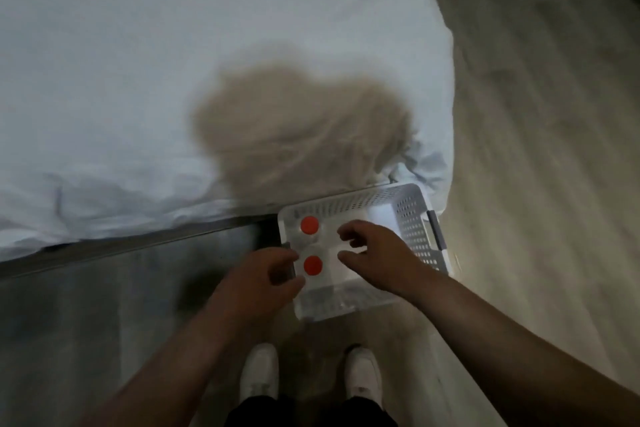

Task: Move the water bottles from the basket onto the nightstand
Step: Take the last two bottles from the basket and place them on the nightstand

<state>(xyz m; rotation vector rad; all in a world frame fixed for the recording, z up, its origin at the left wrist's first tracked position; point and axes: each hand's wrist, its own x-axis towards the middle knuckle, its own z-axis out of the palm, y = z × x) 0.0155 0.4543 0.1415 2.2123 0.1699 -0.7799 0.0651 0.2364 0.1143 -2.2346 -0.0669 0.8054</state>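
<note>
Hovering over basket (414, 224) | left hand (258, 276), right hand (375, 252): grips released | water bottles (313, 265) inside | bed (131, 87) beside

Illumination is dim and flat, with a grey cast. Motion blur smears the sheet (104, 80), the tan cloth (298, 129) and the floor (536, 115). The basket (412, 222) bottom is the brightest area; the red caps (309, 225) are fairly sharp. Wide-angle distortion bends the bed edge (138, 241). The forearms (519, 333) at the bottom edge render dark.
</note>
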